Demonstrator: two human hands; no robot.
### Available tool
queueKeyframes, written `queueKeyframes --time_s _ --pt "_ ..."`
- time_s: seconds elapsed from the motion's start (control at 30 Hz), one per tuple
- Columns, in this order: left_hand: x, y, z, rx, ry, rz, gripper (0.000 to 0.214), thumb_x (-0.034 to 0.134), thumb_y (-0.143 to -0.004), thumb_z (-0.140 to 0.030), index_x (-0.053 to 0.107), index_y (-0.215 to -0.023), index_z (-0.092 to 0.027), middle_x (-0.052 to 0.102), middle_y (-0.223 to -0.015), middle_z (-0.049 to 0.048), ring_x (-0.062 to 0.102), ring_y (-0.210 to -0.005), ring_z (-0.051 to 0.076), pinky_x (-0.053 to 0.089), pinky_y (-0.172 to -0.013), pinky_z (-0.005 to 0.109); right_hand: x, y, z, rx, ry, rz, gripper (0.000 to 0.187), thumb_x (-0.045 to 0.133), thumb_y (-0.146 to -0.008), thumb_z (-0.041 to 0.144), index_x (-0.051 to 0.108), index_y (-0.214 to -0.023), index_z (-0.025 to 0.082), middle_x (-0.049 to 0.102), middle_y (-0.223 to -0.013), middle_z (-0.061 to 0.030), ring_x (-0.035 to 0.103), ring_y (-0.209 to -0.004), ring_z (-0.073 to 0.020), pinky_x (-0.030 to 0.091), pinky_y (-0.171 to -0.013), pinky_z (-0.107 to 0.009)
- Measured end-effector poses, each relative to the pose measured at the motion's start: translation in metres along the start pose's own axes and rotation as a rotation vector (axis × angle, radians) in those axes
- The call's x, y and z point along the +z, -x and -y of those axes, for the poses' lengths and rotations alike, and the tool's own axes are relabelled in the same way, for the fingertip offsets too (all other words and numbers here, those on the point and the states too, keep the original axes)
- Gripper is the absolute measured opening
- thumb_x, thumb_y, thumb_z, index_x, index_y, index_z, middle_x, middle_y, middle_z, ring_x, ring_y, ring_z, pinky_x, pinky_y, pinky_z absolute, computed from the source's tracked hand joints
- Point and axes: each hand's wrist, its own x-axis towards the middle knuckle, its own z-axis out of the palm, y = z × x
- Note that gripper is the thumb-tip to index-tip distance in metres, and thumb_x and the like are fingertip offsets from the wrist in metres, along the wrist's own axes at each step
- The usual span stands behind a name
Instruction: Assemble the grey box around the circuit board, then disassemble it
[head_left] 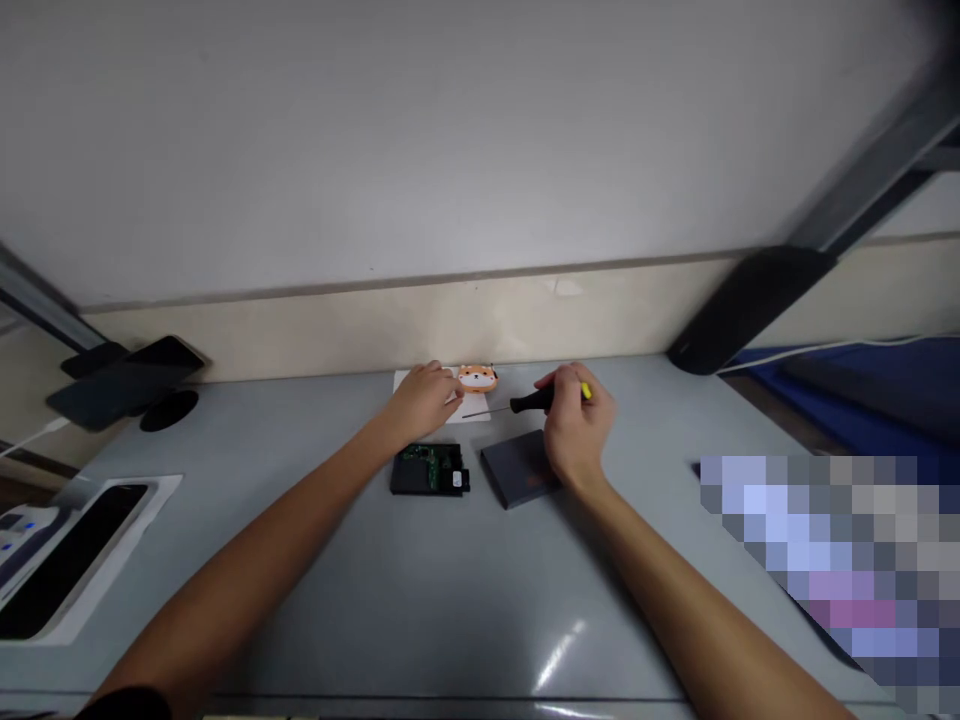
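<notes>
My right hand (576,428) is closed round a black-handled screwdriver (529,401) with a yellow end, its thin shaft pointing left. Under that hand lies a dark grey flat case (514,472). My left hand (424,399) rests with fingers curled on a white sheet (405,382) at the back of the grey table (420,590); I cannot make out anything in it. Beside its fingertips sits a small orange and white animal figure (478,379). A green circuit board in a black frame (430,469) lies just in front of my left wrist.
A phone on a stand (124,382) and a black round base (169,410) are at the back left. A white and black device (64,555) sits at the left edge. A dark lamp arm (757,300) reaches in from the upper right. A blurred patch covers the right side.
</notes>
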Motion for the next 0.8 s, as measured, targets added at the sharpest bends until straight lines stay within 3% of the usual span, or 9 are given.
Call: queueKeyframes --time_s 0.2,0.27,0.37,0.43,0.53,0.63,0.8 --pt "0.003 0.01 0.008 0.017 0.043 0.039 0.018 0.058 -0.097 -0.022 0.076 -0.095 -0.02 0.072 -0.09 0.0072 0.062 -0.095 0.025 0.048 -0.085 0.038 0.001 0.003 0.006 -0.015 0.0 0.073 0.035 0.049 -0.098 0.031 0.062 -0.068 0.02 0.047 -0.057 0.003 0.045 -0.055 -0.0133 0.036 -0.054 -0.028" --pt "-0.004 0.029 0.013 0.001 0.072 -0.029 0.021 0.054 -0.099 -0.022 0.075 -0.099 -0.019 0.072 -0.094 0.0066 0.061 -0.098 0.024 0.048 -0.09 0.038 0.004 0.009 0.01 -0.037 0.006 0.162 0.035 0.05 -0.099 0.034 0.062 -0.07 0.02 0.051 -0.061 0.0021 0.048 -0.059 -0.0136 0.037 -0.057 -0.028" --pt "-0.012 0.071 0.018 -0.131 0.189 -0.173 0.02 0.053 -0.101 -0.024 0.073 -0.101 -0.02 0.072 -0.096 0.0043 0.062 -0.092 0.02 0.048 -0.089 0.037 0.011 0.022 0.016 -0.059 0.021 0.366 0.035 0.05 -0.101 0.039 0.064 -0.076 0.019 0.058 -0.069 0.0003 0.053 -0.066 -0.0143 0.041 -0.062 -0.028" --pt "-0.012 0.1 0.02 -0.234 0.31 -0.192 0.019 0.053 -0.102 -0.027 0.071 -0.104 -0.021 0.07 -0.093 0.0027 0.06 -0.08 0.017 0.049 -0.078 0.032 0.015 0.032 0.019 -0.077 0.04 0.482 0.034 0.051 -0.102 0.04 0.064 -0.079 0.019 0.06 -0.071 -0.0002 0.053 -0.066 -0.0142 0.041 -0.063 -0.028" --pt "-0.007 0.125 0.021 -0.309 0.424 -0.218 0.029 0.046 -0.106 -0.034 0.071 -0.1 -0.019 0.068 -0.09 0.0032 0.061 -0.082 0.016 0.048 -0.076 0.03 0.02 0.043 0.02 -0.127 0.078 0.554 0.032 0.051 -0.102 0.038 0.063 -0.08 0.019 0.06 -0.07 -0.0002 0.052 -0.064 -0.0137 0.04 -0.062 -0.027" --pt "-0.002 0.128 0.018 -0.327 0.479 -0.225 0.033 0.04 -0.109 -0.033 0.07 -0.107 -0.02 0.068 -0.099 0.0038 0.063 -0.091 0.016 0.049 -0.085 0.032 0.021 0.047 0.019 -0.152 0.111 0.552 0.031 0.051 -0.102 0.037 0.064 -0.08 0.019 0.059 -0.068 0.0005 0.052 -0.062 -0.0133 0.04 -0.06 -0.027" --pt "0.0 0.122 0.01 -0.236 0.41 -0.147 0.032 0.041 -0.109 -0.032 0.069 -0.098 -0.02 0.066 -0.096 0.0039 0.06 -0.094 0.019 0.048 -0.088 0.034 0.022 0.047 0.013 -0.141 0.132 0.547 0.031 0.051 -0.103 0.039 0.064 -0.082 0.02 0.06 -0.069 0.0011 0.051 -0.061 -0.0128 0.039 -0.059 -0.026"
